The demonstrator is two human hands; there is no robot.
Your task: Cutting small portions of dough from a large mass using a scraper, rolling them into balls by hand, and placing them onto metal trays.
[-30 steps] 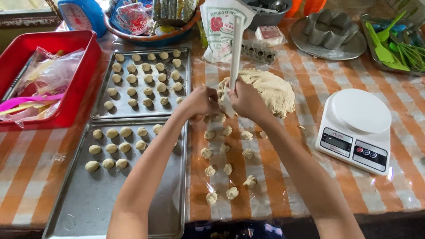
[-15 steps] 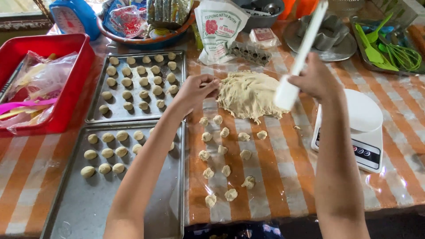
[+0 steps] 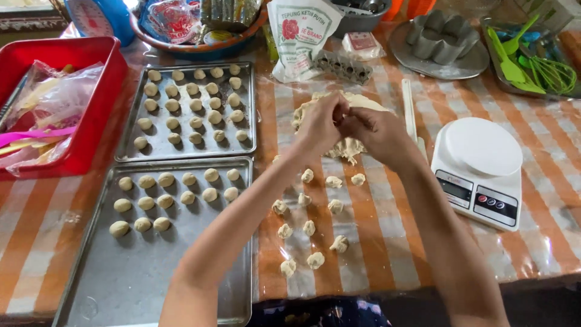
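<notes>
My left hand and my right hand meet over the pale dough mass in the middle of the table, both pinching into it. Rough cut dough pieces lie scattered on the plastic sheet just below the hands. A white stick-like scraper lies flat to the right of the dough. Two metal trays hold rolled dough balls: the far tray is nearly full, the near tray has balls only in its upper part.
A white kitchen scale stands at the right. A red basket with plastic bags sits at the left. Along the back are a flour bag, a bowl of packets, a metal plate with moulds and green utensils.
My right hand has put the white scraper down beside the dough and returned to the dough mass. My left hand has moved right onto the dough as well.
</notes>
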